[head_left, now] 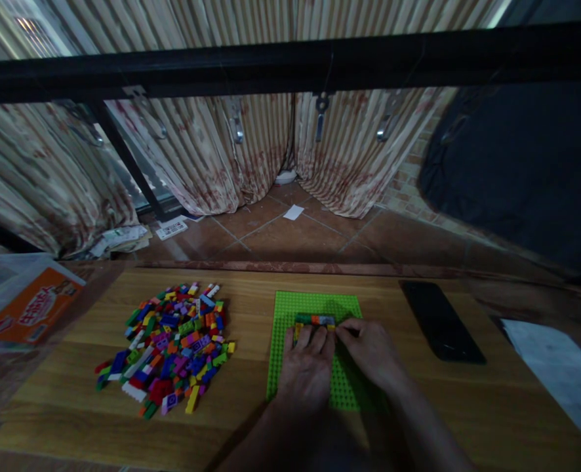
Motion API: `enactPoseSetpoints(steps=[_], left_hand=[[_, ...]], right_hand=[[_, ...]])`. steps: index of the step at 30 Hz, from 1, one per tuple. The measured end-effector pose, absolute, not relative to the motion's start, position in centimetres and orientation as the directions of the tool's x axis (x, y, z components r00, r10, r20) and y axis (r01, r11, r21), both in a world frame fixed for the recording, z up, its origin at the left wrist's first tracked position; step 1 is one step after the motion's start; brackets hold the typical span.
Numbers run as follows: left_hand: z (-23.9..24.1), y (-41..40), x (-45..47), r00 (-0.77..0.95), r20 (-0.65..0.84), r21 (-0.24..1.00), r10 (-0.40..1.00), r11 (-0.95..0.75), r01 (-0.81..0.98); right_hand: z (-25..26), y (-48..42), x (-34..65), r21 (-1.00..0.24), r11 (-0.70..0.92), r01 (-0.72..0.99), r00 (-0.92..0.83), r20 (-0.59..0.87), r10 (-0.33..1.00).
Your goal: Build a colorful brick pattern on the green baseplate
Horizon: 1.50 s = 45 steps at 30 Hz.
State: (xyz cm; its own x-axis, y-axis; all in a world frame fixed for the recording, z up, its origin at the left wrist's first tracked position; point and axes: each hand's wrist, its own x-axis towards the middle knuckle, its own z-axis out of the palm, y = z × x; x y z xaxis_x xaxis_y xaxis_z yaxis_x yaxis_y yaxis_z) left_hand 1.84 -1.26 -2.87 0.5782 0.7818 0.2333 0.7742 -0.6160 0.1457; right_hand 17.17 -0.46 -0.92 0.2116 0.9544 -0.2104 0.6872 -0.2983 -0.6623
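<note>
Left hand (307, 367), grip open, pinned green studded plastic baseplate (320, 303) flat; right hand (369, 354) pinched multicoloured brick row (315, 320); straight-down pressure suited best.

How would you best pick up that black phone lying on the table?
The phone lies flat and thin on the wooden table, both long sides free. Come from above and pinch those two long edges across its narrow width.

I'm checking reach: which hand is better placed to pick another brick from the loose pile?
Left, probably. The left hand rests on the green baseplate, nearer the brick pile; the right hand is farther off, fingertips at the brick row.
</note>
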Motion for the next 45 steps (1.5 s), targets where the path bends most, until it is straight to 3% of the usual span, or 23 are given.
enactPoseSetpoints(steps=[10, 18, 27, 36, 45], left_hand=[[-2.9, -1.5, 3.1, 0.573, 0.209, 0.145, 0.793, -0.604, 0.783], [-2.5, -1.7, 2.5, 0.502, 0.150, 0.228, 0.852, -0.524, 0.821], [-2.7, -1.8, 2.8, 0.521, 0.123, 0.254, 0.845, -0.534, 0.806], [-1.8, -0.5, 1.2, 0.509, 0.152, 0.450, 0.847, -0.518, 0.727], [-1.4, -0.5, 0.8, 0.544, 0.184, 0.487, 0.819, -0.557, 0.673]], right_hand=[[-0.9, -0.4, 17.2, -0.681, -0.307, 0.665, 0.214, -0.221, 0.952], [-0.7, -0.5, 16.6, -0.609, -0.323, 0.724, 0.251, -0.204, 0.946], [-1.1, -0.5, 16.8, -0.644, -0.291, 0.707, 0.231, -0.178, 0.957], [-0.2, -0.7, 17.8, -0.691, -0.227, 0.686, 0.117, -0.203, 0.972], [0.5, -1.0, 18.4, -0.737, -0.216, 0.641, 0.059, -0.233, 0.971]])
